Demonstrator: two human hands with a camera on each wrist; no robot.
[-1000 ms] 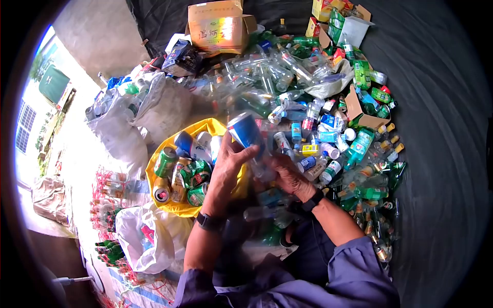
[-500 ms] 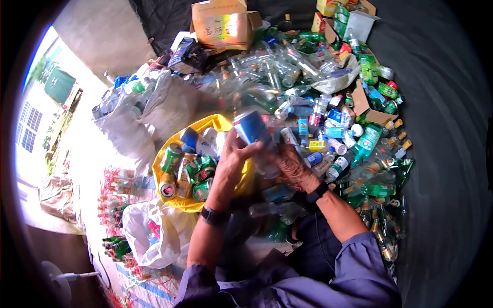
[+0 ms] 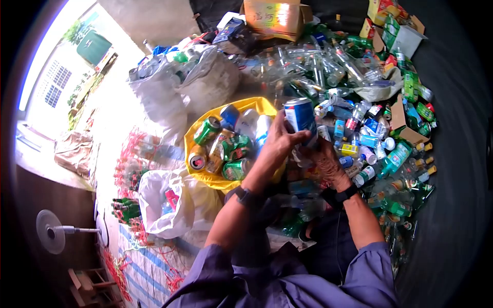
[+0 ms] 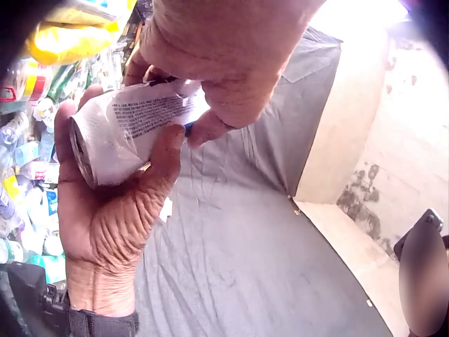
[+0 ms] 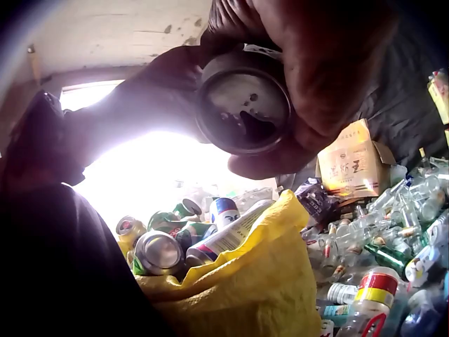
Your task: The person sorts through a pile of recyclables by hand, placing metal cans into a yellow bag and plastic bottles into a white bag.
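The can [image 3: 299,115] is held up between the person's 2 hands, in front of the body and apart from the pile of bottles [image 3: 398,155]. The left hand [image 3: 276,146] wraps it from the left, thumb across the side that faces the head camera. The right hand [image 3: 327,163] grips around the lower end, and the left wrist view shows its thumb pressing the white, printed side. So each grip is closed on the same can, with neither free.

The can's long axis runs away from the body, 1 end pointing forward, slightly to the left, and the other tucked down toward the right palm. Its visible side is blue from above. The right wrist view shows 1 silvery end with a dark patch; whether that is an opening I cannot tell.

The yellow bag [image 5: 259,295], with other cans [image 3: 236,147] inside, lies just left of the held can. The left hand is nearer to it; the right is nearer to the bottles.
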